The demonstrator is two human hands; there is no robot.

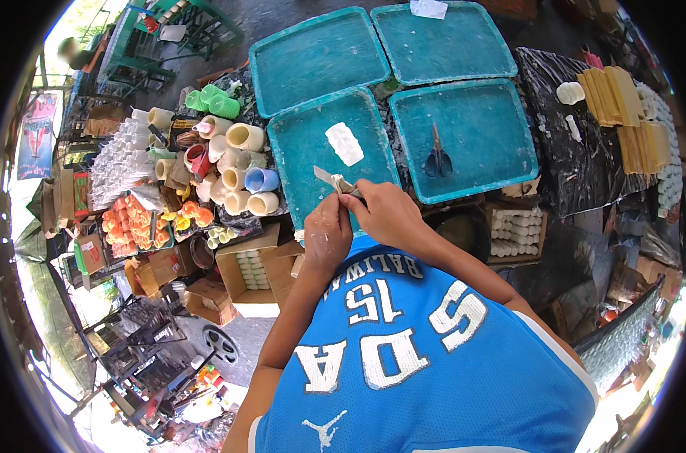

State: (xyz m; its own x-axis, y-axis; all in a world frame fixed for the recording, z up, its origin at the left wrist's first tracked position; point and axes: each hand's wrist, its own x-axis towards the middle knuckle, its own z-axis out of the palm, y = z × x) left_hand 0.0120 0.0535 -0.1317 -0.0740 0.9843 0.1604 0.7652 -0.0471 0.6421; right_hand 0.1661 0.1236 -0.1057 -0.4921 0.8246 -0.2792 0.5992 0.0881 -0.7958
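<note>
My right hand [388, 214] is closed round a knife [323, 174], whose blade points away to the upper left over the near left teal tray [290, 162]. Beside it, my left hand [329, 232] is closed, its fingers pinched against a small whitish piece [338, 182] that lies along the blade. My fingers partly hide this piece, and its kind is unclear. Just beyond both hands, a white ridged moulded piece [344, 144] rests on the same tray. Dark-handled scissors [437, 158] lie in the near right tray [528, 162].
Two more teal trays [316, 57] adjoin on the far side. Cream cylindrical moulds [245, 137], orange pieces [135, 224] and white pieces [120, 162] crowd the left. To the right, yellow slabs [611, 94] lie on black plastic [562, 143]. Cardboard boxes [230, 268] stand below the table edge.
</note>
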